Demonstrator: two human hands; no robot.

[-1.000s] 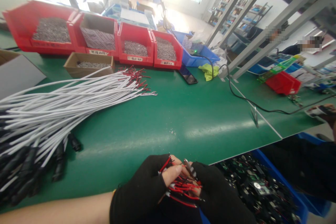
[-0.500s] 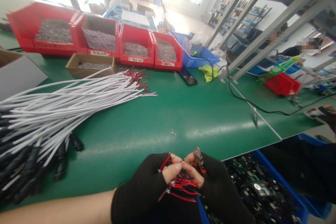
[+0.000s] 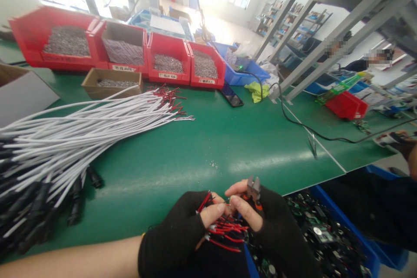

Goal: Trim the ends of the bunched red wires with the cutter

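Note:
My left hand [image 3: 182,226], in a black fingerless glove, is closed around a bunch of short red and black wires [image 3: 224,227]. Its thumb and index finger pinch near the wire ends. Close beside it, my right hand [image 3: 272,226] wears the same kind of glove and has wire cutters [image 3: 254,191] tucked in it, grey jaws pointing up and apart, orange handles mostly hidden in the palm. Thumb and index finger of this hand are slightly parted at the wires; whether they touch a wire I cannot make out.
White cables [image 3: 97,117] with black connectors lie at left, a wrench [image 3: 185,118] by their stripped ends. Red bins [image 3: 169,76] of small metal parts and a cardboard box [image 3: 112,91] stand behind. A phone [image 3: 232,96], tweezers [image 3: 312,147] and a blue crate [image 3: 368,254] are rightward.
My right hand has shifted slightly right and its thumb and index finger have parted. The cutters have turned and their jaws show more openly. My left hand stays with the wires.

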